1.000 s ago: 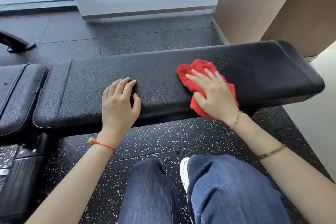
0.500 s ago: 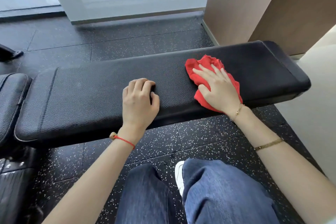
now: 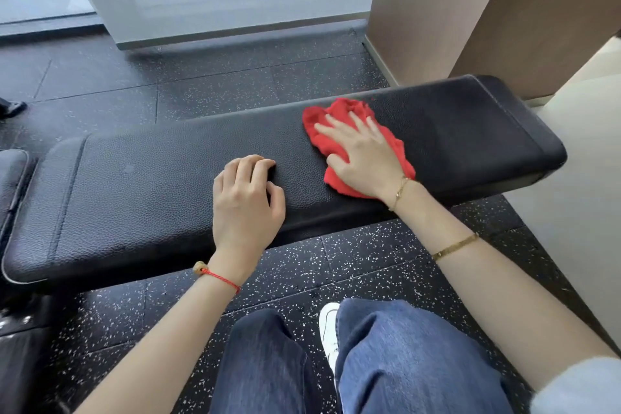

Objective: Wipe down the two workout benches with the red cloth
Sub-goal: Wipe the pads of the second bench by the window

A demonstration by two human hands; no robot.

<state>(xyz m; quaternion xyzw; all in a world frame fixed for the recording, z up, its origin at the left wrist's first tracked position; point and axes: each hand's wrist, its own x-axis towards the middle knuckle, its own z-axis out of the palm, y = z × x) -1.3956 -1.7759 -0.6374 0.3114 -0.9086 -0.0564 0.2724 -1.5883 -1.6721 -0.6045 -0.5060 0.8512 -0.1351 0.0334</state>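
The crumpled red cloth [image 3: 353,144] lay on the long black padded bench [image 3: 168,185], right of centre, pinned under my right hand [image 3: 364,158], fingers spread flat. My left hand [image 3: 247,202], loosely curled and empty, braced the pad. I judged steady pressure best; open pad remained rightward before the rounded end.
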